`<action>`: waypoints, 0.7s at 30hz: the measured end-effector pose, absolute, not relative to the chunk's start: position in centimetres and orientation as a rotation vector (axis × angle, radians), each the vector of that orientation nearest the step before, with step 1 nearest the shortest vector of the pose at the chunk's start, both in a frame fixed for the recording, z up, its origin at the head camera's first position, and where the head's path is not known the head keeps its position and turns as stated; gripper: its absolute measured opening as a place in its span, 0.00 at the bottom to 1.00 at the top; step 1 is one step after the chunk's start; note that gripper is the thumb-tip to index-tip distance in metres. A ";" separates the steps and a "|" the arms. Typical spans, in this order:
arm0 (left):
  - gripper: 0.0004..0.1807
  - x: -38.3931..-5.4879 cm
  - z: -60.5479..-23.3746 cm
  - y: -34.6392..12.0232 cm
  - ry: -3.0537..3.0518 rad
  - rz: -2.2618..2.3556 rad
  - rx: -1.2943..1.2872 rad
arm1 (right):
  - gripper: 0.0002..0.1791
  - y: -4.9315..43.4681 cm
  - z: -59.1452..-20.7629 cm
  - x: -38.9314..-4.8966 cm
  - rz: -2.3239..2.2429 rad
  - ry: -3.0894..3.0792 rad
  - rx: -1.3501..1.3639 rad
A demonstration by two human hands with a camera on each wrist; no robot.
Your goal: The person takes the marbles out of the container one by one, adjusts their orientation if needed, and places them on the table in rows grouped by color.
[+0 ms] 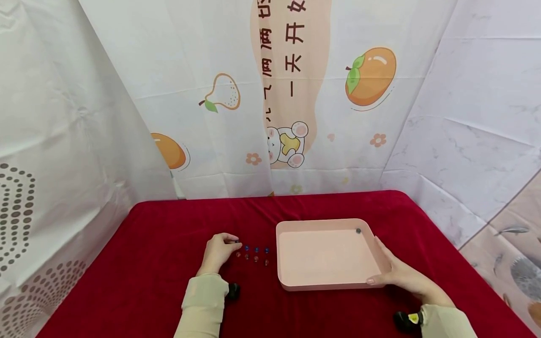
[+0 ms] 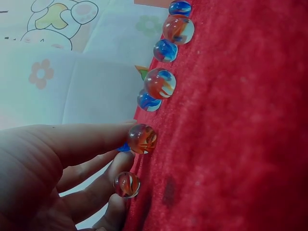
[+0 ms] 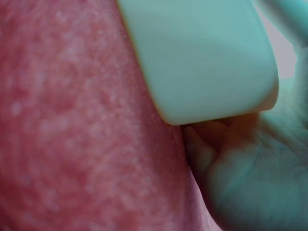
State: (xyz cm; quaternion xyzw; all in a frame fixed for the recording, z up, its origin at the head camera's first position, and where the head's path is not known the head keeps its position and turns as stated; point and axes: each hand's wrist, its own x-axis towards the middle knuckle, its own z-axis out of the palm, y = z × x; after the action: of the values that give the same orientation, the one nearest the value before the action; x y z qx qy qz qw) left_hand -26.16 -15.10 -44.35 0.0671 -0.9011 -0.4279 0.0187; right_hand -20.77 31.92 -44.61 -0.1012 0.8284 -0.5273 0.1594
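Observation:
My left hand (image 1: 217,252) pinches a blue marble (image 2: 123,147) between thumb and fingers at the left end of the back row. Three more blue marbles (image 1: 256,249) continue that row to the right. In front of them runs a row of orange-red clear marbles (image 1: 256,259), one of which (image 2: 142,138) partly covers the pinched marble in the left wrist view. My right hand (image 1: 403,273) holds the near right corner of a pink tray (image 1: 325,286), thumb at the front wall and fingers along the right side. One dark marble (image 1: 358,230) lies in the tray's far right corner.
A red velvet cloth (image 1: 169,234) covers the table. Printed curtains (image 1: 203,141) hang behind it and at both sides. The tray's left wall stands just right of the marble rows. Black wrist devices (image 1: 233,291) sit at both cuffs.

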 end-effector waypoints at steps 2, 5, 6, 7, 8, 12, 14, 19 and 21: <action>0.11 -26.1 -44.2 -15.1 -2.809 -1.328 0.213 | 0.64 31.9 -44.6 -20.7 -1.513 2.366 -0.288; 0.11 -26.0 -44.1 -15.0 -2.822 -1.328 0.225 | 0.64 31.9 -44.6 -20.7 -1.515 2.368 -0.287; 0.11 -26.0 -44.1 -15.0 -2.824 -1.326 0.230 | 0.64 31.9 -44.6 -20.7 -1.515 2.368 -0.287; 0.11 -26.0 -44.1 -15.0 -2.827 -1.323 0.231 | 0.64 31.9 -44.6 -20.7 -1.515 2.368 -0.287; 0.11 -26.0 -44.1 -15.0 -2.829 -1.321 0.232 | 0.64 31.9 -44.6 -20.7 -1.514 2.369 -0.285; 0.11 -26.1 -44.2 -15.0 -2.845 -1.313 0.223 | 0.64 31.9 -44.5 -20.7 -1.513 2.368 -0.285; 0.11 -26.1 -44.2 -15.0 -2.855 -1.309 0.217 | 0.64 31.9 -44.5 -20.7 -1.516 2.370 -0.289; 0.11 -26.1 -44.2 -15.0 -2.868 -1.315 0.219 | 0.64 31.9 -44.6 -20.7 -1.515 2.385 -0.296; 0.11 -26.0 -44.2 -15.0 -2.870 -1.319 0.222 | 0.64 31.9 -44.6 -20.6 -1.509 2.392 -0.296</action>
State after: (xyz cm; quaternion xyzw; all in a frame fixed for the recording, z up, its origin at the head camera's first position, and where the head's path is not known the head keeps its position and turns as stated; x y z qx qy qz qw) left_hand -26.02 -14.99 -44.17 0.0702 -0.9064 -0.4164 -0.0123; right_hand -20.64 31.85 -44.55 -0.1030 0.8318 -0.5247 0.1485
